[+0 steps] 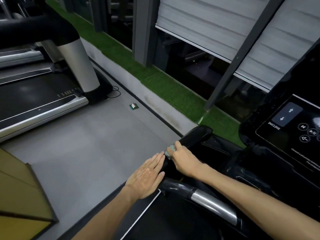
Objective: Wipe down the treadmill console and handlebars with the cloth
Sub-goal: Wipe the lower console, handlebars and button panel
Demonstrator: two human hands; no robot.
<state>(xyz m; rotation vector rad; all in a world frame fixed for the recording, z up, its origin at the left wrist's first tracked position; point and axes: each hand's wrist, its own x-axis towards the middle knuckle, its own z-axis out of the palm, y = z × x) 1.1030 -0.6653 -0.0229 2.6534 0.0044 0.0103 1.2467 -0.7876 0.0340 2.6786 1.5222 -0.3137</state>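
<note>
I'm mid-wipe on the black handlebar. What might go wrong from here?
1. The cloth is bunched small under the right hand on the handlebar, so a pass may miss parts of the bar.
2. The bare left hand lies flat right beside the bar and may leave fresh marks on it.
3. On the console, wiping across the INCLINE arrows might press them.

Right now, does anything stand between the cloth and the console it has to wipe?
Nothing visible does. The right hand grips the cloth on the black handlebar; toward the console lies only the treadmill's own black housing. The left hand lies flat beside the handlebar.
</note>
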